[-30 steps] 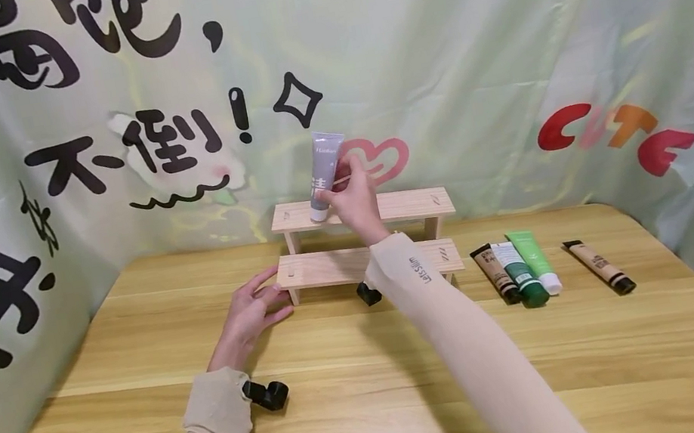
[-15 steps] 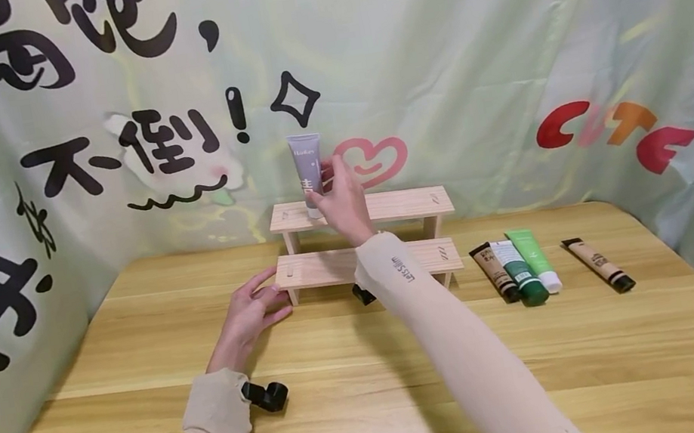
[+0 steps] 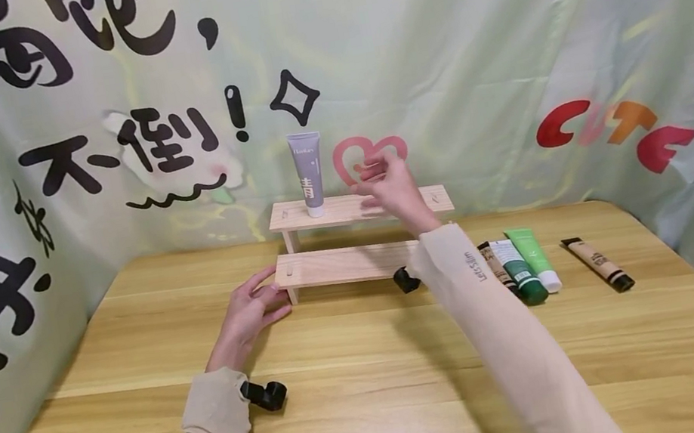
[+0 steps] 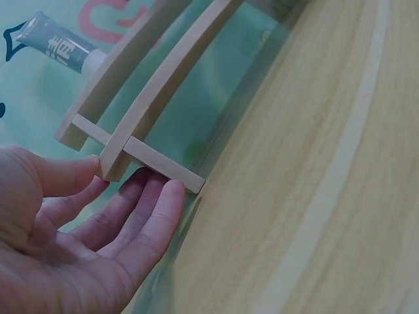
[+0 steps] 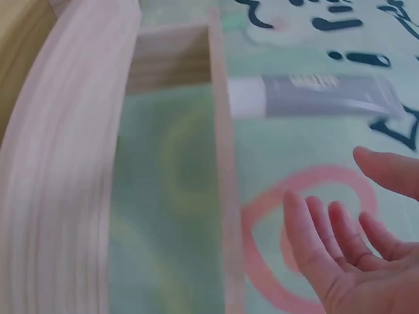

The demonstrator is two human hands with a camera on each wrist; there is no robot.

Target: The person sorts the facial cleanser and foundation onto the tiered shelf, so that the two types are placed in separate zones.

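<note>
A lavender squeeze tube [image 3: 309, 174] stands upright on its white cap on the upper shelf of a two-tier wooden stand [image 3: 355, 262], towards its left end. My right hand [image 3: 394, 189] hovers by the upper shelf, right of the tube and apart from it. In the right wrist view, the fingers of that hand [image 5: 353, 255] are spread, with nothing between them. At the lower shelf's left end, my left hand [image 3: 249, 313] holds the stand. The left wrist view has the thumb of this hand [image 4: 72, 229] at the shelf corner and its fingers curved about the leg.
Right of the stand lie a brown tube [image 3: 499, 270], partly hidden by my sleeve, a green-and-white tube [image 3: 519, 272] and a light green tube [image 3: 533, 260]. Farther right lies a tan tube with black ends [image 3: 598, 264]. A printed curtain [image 3: 441, 40] hangs behind the table [image 3: 350, 400].
My right hand has set the lavender tube upright on the upper shelf, let go of it and moved off to the right. The left hand stays at the stand's end.
</note>
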